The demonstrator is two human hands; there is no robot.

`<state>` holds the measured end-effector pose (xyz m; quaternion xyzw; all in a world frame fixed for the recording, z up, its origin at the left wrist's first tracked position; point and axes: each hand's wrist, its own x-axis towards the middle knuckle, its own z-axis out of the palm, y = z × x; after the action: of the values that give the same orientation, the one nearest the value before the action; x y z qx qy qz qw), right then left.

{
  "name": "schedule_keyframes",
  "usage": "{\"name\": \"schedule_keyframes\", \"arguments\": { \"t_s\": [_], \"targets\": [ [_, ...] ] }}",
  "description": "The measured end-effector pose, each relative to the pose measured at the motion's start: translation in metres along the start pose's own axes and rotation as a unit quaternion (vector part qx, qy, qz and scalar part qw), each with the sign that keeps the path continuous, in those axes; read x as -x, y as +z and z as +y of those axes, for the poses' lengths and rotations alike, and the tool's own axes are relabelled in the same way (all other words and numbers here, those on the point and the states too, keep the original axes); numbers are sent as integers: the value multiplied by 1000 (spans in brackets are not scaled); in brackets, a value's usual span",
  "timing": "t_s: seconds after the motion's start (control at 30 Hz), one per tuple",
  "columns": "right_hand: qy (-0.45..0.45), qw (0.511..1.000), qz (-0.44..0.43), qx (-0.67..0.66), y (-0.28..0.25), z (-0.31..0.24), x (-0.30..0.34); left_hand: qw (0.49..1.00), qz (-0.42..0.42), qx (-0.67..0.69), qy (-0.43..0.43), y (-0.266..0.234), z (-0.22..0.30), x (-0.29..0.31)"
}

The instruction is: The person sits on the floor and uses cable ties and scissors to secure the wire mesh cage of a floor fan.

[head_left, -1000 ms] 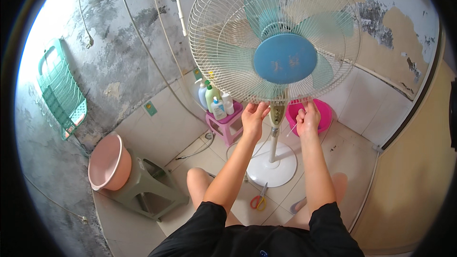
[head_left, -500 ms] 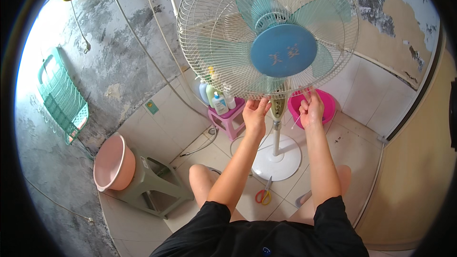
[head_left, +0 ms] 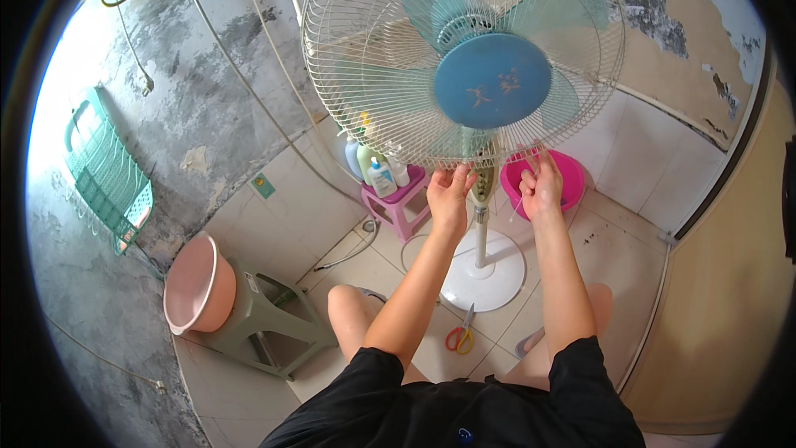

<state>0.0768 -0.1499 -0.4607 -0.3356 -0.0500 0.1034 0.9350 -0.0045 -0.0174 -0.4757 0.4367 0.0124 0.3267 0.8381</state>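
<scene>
fan [head_left: 464, 58]: on tiled floor, centre | left hand [head_left: 450, 197], right hand [head_left: 541, 189]: pinching grille's lower rim | behind pole: pink stool [head_left: 396, 203], pink basin [head_left: 570, 176] | by base: scissors [head_left: 458, 337] | far left of fan: grey stool [head_left: 267, 323], tub [head_left: 197, 284]

You have 1 fan [head_left: 464, 58], 2 basins [head_left: 199, 282], 2 stools [head_left: 398, 203], 1 pair of scissors [head_left: 458, 337].

We see a fan [head_left: 464, 58] with a white wire grille, pale green blades and a blue centre cap. Its round base [head_left: 483, 270] is white. We also see a pink basin [head_left: 197, 284], a magenta tub [head_left: 564, 178], a purple stool [head_left: 398, 203] and scissors [head_left: 461, 337] with red and yellow handles.
</scene>
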Motion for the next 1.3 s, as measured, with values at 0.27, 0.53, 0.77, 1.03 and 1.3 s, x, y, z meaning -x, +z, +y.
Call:
{"name": "schedule_keyframes", "arguments": {
  "t_s": [0.27, 0.53, 0.77, 1.03, 1.3],
  "targets": [
    [12, 1000, -10, -5, -3, 4, 0, 1000, -2, 17, 10, -5, 2, -4],
    [19, 999, 5, -48, -10, 6, -7, 999, -6, 38, -1, -5, 0, -6],
    [-21, 1000, -5, 5, -10, 10, -6, 999, -7, 34, -1, -11, 2, -8],
    [-70, 991, 3, 118, -7, 12, -1, 999, -17, 34, -13, -12, 3, -7],
    [-46, 991, 1, 130, -1, -1, 15, 999, -20, 34, -21, -12, 8, -8]
  ]
}}
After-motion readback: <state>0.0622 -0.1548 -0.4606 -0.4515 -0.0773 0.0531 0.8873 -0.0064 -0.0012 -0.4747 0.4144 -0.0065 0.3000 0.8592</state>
